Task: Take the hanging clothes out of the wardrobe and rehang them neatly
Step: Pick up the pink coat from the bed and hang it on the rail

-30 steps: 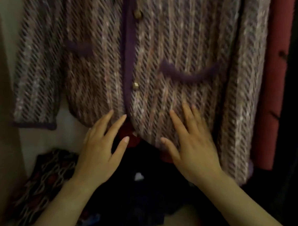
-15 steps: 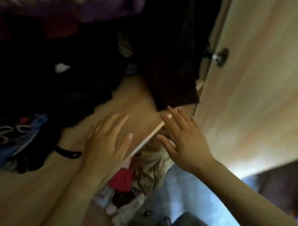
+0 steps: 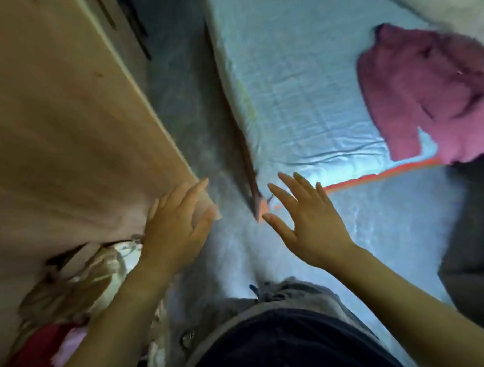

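Observation:
A magenta garment point(image 3: 427, 94) lies spread on the pale blue bed point(image 3: 300, 83) at the upper right. The light wooden wardrobe door point(image 3: 57, 119) fills the left side. My left hand point(image 3: 175, 224) hovers with fingers apart by the door's lower corner and holds nothing. My right hand point(image 3: 308, 222) is spread open over the corner of the bed, also with nothing in it. The hanging clothes and the inside of the wardrobe are out of sight.
A narrow strip of grey floor point(image 3: 183, 103) runs between the door and the bed. Crumpled beige and red cloth point(image 3: 72, 295) lies at the lower left below the door. A dark grey item point(image 3: 474, 235) sits at the right edge of the bed.
The view has swung away from the tweed jacket in the wardrobe, down past the shelf, to the floor and bed. Both hands stayed open and came off the jacket's hem.

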`<state>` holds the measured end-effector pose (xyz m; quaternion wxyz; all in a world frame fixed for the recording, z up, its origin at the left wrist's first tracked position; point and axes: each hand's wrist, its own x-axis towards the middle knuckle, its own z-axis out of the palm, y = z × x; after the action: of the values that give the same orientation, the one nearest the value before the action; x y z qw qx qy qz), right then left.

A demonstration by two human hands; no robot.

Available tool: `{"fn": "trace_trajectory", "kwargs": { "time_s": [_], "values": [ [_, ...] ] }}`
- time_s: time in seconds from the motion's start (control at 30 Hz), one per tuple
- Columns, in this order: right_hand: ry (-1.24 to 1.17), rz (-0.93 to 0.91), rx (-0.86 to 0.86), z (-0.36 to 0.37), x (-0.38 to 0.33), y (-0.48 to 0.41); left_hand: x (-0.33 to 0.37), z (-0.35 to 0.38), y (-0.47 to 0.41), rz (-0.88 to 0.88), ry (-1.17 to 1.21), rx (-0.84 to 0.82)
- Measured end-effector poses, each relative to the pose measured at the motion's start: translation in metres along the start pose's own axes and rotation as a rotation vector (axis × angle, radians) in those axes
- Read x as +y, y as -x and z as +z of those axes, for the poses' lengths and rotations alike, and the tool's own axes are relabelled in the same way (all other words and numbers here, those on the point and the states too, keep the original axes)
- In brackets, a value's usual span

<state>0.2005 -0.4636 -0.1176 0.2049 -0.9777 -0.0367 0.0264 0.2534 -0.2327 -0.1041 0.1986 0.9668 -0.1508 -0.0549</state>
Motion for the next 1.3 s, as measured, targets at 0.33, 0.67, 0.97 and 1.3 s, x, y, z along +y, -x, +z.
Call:
{"fn": "trace_trajectory", "kwargs": {
  "time_s": [0.33, 0.67, 0.97, 1.3],
  "values": [
    [0.007, 0.555, 0.241, -0.097, 0.203, 0.057, 0.261, 0.110, -0.164, 0.610, 0.050, -0.241],
    [-0.032, 0.753, 0.256, -0.127, 0.344, 0.001, 0.354, 0.195, -0.299, 0.723, 0.024, -0.357],
    [-0.072, 0.712, 0.202, -0.194, 0.490, -0.122, 0.427, 0.212, -0.485, 0.625, -0.004, -0.283],
    [-0.059, 0.419, 0.048, -0.261, 0.676, -0.293, 0.509, 0.259, -0.631, 0.336, -0.046, -0.191]
  ]
}}
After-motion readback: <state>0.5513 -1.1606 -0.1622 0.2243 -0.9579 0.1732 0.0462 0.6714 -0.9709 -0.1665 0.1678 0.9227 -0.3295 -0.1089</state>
